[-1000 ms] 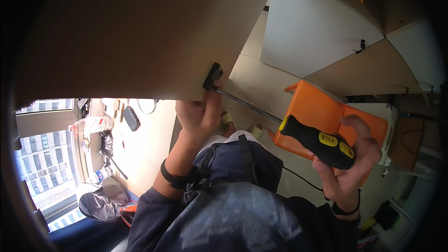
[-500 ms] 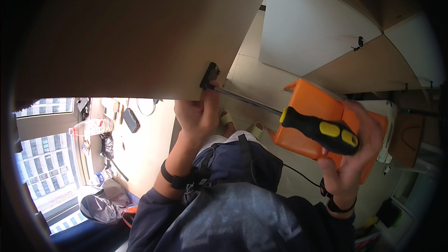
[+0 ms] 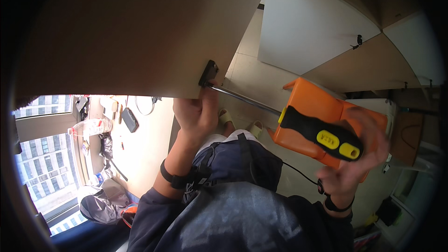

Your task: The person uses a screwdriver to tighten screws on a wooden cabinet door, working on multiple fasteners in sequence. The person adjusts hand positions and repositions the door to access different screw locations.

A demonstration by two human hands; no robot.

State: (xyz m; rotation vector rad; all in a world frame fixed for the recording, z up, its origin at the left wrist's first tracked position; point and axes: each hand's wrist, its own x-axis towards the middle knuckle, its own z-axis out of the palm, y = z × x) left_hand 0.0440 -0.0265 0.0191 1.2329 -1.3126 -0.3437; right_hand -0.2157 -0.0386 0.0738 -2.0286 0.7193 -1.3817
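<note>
A screwdriver (image 3: 322, 135) with a black-and-yellow handle lies slantwise across the middle. Its metal shaft (image 3: 245, 98) runs up left to a small black fitting (image 3: 208, 73) on the edge of a pale wooden panel (image 3: 154, 42). My left hand (image 3: 192, 112) is closed, its fingertips pinched round the shaft's tip against the fitting; what lies right under them is hidden. My right hand (image 3: 366, 158) is curled loosely round the back end of the handle, with the thumb off it. Motion blurs its fingers.
An orange chair (image 3: 303, 98) stands behind the handle. White cabinet doors (image 3: 312, 28), one with keys (image 3: 358, 42), are at upper right. On the sunlit surface at left lie a black case (image 3: 129, 120), a plastic bottle (image 3: 93, 127) and a grey bag (image 3: 103, 200) by the window.
The screwdriver handle has turned about its axis, showing a different side. My right hand has shifted slightly right and its thumb has come away from the handle. My left hand stays in place.
</note>
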